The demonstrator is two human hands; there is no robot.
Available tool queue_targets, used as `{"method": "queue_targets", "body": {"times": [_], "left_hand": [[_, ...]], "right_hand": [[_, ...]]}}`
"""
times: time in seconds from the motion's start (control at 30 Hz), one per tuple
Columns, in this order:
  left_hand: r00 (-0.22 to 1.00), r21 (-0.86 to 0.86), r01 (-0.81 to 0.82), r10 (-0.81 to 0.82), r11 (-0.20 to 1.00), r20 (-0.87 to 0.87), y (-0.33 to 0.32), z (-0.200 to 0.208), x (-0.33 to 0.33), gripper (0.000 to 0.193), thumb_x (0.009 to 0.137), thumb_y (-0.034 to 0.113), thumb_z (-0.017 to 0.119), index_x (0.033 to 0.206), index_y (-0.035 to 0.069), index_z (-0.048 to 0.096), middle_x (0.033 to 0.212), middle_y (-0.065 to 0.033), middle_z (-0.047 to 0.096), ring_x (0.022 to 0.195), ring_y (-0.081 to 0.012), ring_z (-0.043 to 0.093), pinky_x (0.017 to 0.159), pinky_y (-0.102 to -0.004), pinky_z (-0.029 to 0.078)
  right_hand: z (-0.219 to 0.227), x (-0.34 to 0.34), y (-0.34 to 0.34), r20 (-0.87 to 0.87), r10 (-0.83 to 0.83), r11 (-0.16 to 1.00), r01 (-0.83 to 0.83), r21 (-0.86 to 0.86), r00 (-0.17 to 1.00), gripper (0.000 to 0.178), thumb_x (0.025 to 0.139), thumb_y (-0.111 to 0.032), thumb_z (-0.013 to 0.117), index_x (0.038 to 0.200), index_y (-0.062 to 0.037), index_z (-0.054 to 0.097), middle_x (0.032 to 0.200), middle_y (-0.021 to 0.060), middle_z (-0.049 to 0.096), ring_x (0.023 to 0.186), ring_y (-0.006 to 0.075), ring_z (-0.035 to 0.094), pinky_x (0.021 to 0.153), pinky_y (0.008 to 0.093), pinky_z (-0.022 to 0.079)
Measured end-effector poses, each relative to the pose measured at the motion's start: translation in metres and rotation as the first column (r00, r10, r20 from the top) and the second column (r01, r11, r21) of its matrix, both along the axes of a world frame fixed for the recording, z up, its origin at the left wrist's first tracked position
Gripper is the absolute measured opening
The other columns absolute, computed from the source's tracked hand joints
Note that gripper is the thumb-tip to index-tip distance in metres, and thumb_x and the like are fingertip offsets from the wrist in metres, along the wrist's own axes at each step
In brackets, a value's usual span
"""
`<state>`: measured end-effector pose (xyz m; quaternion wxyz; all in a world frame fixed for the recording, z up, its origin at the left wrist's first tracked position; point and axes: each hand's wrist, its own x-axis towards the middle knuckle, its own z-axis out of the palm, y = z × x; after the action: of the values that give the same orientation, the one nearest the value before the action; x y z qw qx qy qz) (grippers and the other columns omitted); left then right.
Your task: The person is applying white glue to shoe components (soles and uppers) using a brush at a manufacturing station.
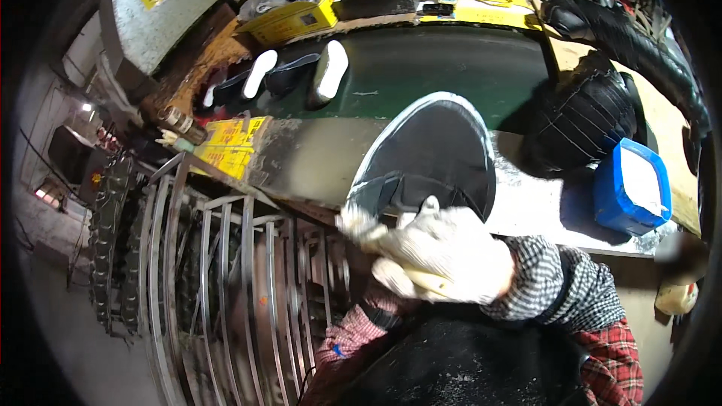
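Observation:
In front of me stands a black shoe upper (432, 143), its curved rim edged in white and its dark inside turned toward me. My right hand (459, 252), in a whitish knit glove, is closed at its lower edge, the thumb up against the dark fabric. My left hand (392, 278), also gloved, lies beneath and beside the right one. Most of its fingers are hidden, and the pale fingertips at the upper's lower left corner are smeared by motion. Beyond, on the dark green belt (444, 60), lie dark shoes with white soles (329, 74).
A blue tub (628, 188) with white contents stands at the right beside a black quilted bundle (583, 116). Metal rack bars (248, 286) rise at the lower left. Yellow boxes (293, 21) and clutter line the back. A jar (183, 125) sits by the left edge.

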<state>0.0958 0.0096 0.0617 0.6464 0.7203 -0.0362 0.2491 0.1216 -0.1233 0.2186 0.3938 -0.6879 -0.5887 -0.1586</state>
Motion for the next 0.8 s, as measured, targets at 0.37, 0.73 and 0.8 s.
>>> {"method": "queue_targets", "body": {"times": [0.37,0.73,0.8], "left_hand": [[0.878,-0.131,0.186,-0.225,0.974,-0.423,0.006,0.121,0.009,0.03,0.093,0.005,0.054,0.122,-0.002,0.057,0.108,-0.011,0.066,0.094,-0.0171,0.063,0.083,-0.0263,0.051],[0.688,-0.179,-0.352,0.124,0.919,-0.715,0.016,0.066,-0.021,0.036,0.09,0.026,0.069,0.119,0.006,0.062,0.095,-0.0017,0.062,0.074,-0.0084,0.056,0.065,-0.0248,0.046],[0.802,-0.366,-0.327,0.051,0.871,-0.595,0.002,0.073,0.0,0.04,0.092,0.021,0.067,0.127,0.006,0.056,0.109,-0.0023,0.063,0.085,-0.0089,0.059,0.073,-0.0242,0.049]], "right_hand": [[-0.039,-0.002,-0.155,-0.811,-0.186,0.914,0.4,0.064,0.554,0.021,0.091,-0.006,0.062,0.109,0.006,0.064,0.09,0.0123,0.07,0.083,0.0136,0.066,0.074,0.0254,0.054],[-0.074,0.047,-0.156,-0.721,-0.016,0.928,0.279,0.246,0.692,0.031,0.089,-0.018,0.065,0.113,0.0022,0.064,0.088,0.0101,0.066,0.078,0.0211,0.064,0.072,0.0316,0.052],[-0.08,0.039,-0.157,-0.704,0.021,0.999,0.006,0.036,0.71,0.034,0.088,-0.021,0.066,0.113,0.0012,0.064,0.08,0.0102,0.065,0.073,0.0244,0.064,0.068,0.0346,0.05]]}}
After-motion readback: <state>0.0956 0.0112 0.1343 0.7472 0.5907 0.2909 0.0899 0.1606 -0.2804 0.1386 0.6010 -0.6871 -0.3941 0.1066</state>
